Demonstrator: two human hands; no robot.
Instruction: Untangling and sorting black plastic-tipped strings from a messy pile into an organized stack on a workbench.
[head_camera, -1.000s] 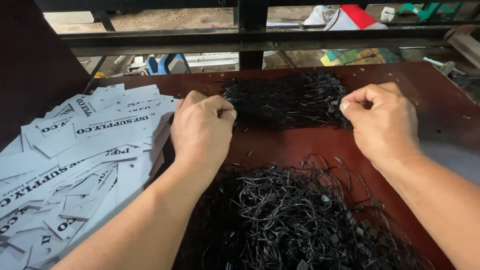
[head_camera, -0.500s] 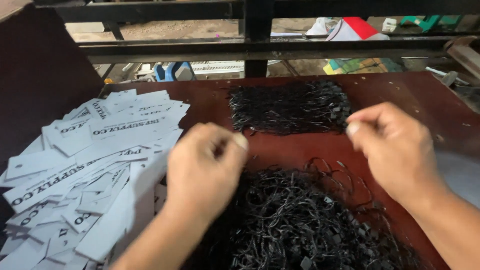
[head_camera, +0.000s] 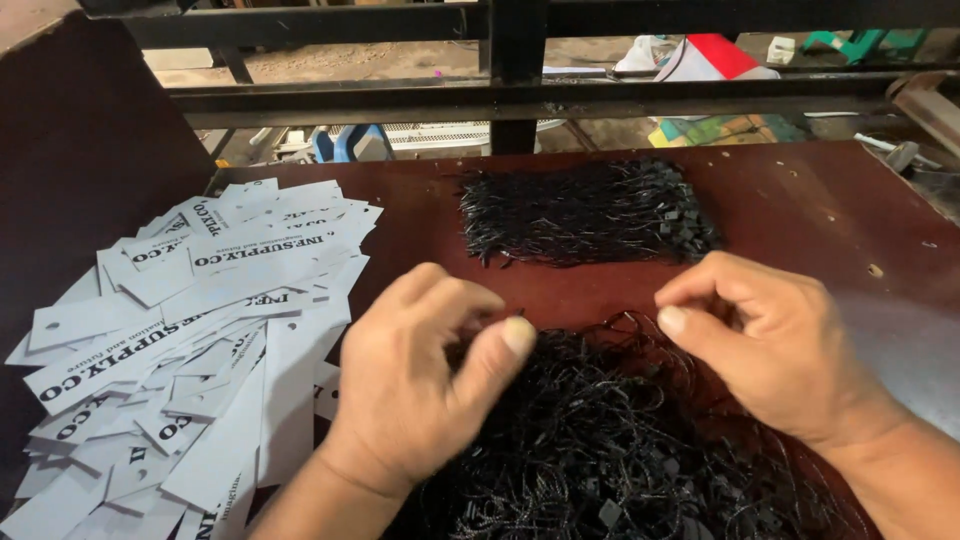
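- Head view: left hand (head_camera: 415, 385) and right hand (head_camera: 770, 345), lower centre, each grip pinching strands from the tangled cords (head_camera: 620, 450).
- Tags (head_camera: 190, 330) lie left, within reach.

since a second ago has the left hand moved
Yes. The left hand has come back from the neat far bundle toward the near loose pile.

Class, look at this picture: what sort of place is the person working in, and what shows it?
Probably a small workshop or packing bench: a heap of pale printed paper tags, a tangle of black tag strings under both hands, and a neat bundle of strings on a dark red table.
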